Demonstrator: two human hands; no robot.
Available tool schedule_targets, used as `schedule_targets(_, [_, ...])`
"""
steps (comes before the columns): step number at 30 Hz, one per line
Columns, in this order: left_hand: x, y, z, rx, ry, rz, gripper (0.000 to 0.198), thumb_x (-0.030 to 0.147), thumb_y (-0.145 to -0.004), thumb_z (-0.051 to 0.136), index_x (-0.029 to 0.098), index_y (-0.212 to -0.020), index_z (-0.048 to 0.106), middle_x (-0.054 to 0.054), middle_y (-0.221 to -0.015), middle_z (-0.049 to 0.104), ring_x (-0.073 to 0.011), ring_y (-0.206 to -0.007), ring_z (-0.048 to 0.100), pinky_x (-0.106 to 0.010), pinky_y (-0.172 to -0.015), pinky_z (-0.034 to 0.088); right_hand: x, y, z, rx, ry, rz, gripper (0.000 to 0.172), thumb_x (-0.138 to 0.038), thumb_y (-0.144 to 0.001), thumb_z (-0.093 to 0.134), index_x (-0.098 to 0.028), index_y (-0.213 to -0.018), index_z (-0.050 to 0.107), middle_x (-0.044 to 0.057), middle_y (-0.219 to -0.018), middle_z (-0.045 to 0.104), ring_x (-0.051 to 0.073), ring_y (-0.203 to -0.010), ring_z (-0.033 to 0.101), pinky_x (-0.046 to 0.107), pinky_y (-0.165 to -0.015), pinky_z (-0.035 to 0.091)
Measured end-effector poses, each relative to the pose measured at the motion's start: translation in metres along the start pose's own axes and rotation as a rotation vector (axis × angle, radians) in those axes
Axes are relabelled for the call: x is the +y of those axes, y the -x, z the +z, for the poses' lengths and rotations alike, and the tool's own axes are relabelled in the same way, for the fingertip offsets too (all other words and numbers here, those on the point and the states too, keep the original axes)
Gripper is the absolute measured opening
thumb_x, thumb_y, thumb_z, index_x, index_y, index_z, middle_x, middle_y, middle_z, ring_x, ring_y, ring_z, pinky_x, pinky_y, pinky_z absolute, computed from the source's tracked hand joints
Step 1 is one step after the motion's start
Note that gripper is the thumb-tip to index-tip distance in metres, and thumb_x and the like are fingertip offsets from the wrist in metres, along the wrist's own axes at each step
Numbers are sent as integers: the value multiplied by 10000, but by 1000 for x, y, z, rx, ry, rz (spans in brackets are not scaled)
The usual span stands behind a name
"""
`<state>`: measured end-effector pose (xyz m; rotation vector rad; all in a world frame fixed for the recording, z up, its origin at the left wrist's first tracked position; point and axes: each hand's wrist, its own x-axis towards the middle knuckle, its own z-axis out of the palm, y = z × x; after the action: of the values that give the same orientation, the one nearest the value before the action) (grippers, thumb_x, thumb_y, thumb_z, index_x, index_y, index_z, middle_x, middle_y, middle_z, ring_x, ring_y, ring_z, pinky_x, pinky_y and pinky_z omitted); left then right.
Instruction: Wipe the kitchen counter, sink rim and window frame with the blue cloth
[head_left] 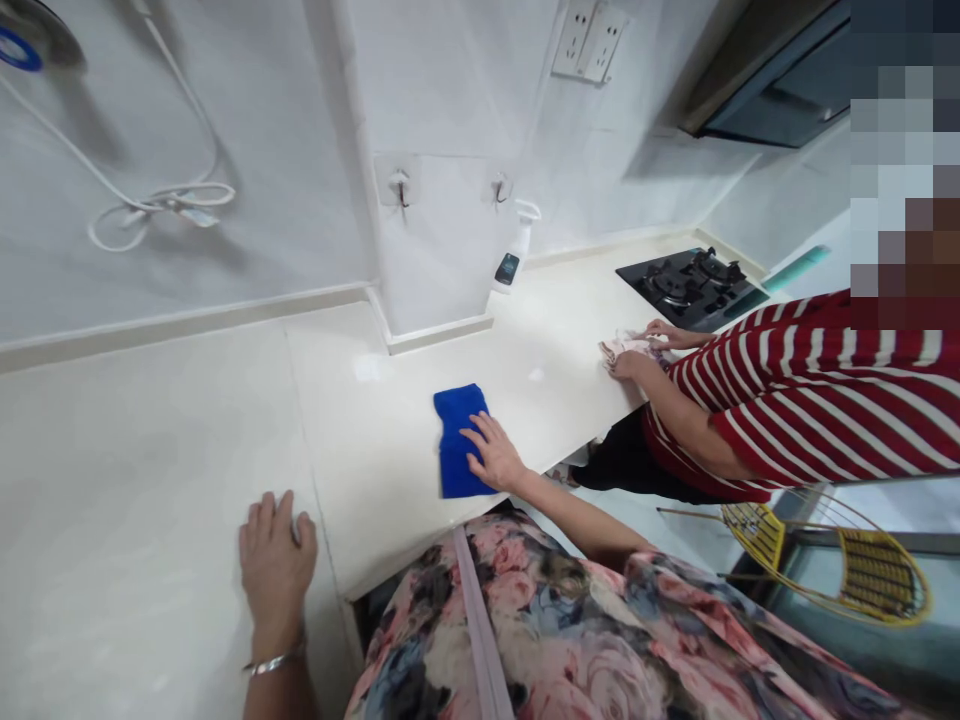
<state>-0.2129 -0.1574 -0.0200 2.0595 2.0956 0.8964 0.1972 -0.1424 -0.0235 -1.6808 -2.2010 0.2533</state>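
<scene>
Your flowery dress [600, 640] is closest, just below the blue cloth [456, 430], which lies near the front edge of the white counter [187, 450]. Your right hand [493, 455] lies flat and open on the right side of the cloth without gripping it, and your left hand [276, 555] rests flat on the counter, well left of the cloth, holding nothing. Far right of the cloth, a person in a striped shirt [810, 390] touches a pale rag [622, 347] beside the stove [694, 285].
</scene>
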Motion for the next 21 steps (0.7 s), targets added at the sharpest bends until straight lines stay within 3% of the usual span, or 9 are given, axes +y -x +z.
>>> schedule_targets(4, [2,1,-1,9,6,9,596,428,-1095,423,26,-1469,655,-277,-1636,510,-386,-1625,367,-586,-1359,273,44,73,-28,67,104,118,506,-272,-1010,528,-173,-1494,640,165,-1679,478,338,-1641,310,606,-1339,291])
schedule_targets(8, [2,2,0,4,0,-5,546,395,-1075,467,95,-1498,638,-228,-1666,498,-367,-1622,379,-598,-1349,293,80,112,-46,145,263,317,459,-257,-1025,474,-129,-1423,664,205,-1636,513,364,-1606,360,632,-1322,294])
schedule_targets(12, [1,0,-1,-27,-23,-23,557,411,-1060,460,96,-1484,636,-228,-1667,496,-383,-1612,396,-615,-1334,317,101,112,-50,166,360,537,491,-231,-1000,457,-79,-1435,628,250,-1644,483,393,-1605,345,644,-1307,297])
schedule_targets(17, [3,-1,-4,-50,-16,-48,566,365,-1026,509,134,-1534,605,-227,-1679,480,-382,-1620,380,-632,-1330,316,119,89,-52,127,339,679,633,-198,-888,511,-35,-1499,537,302,-1687,404,441,-1621,298,689,-1271,309])
schedule_targets(21, [2,0,-4,-16,3,12,577,345,-1020,505,94,-1530,607,-246,-1673,478,-400,-1614,381,-620,-1339,306,137,63,-71,109,358,764,624,-132,-818,568,-13,-1429,612,331,-1619,493,437,-1549,446,629,-1248,382])
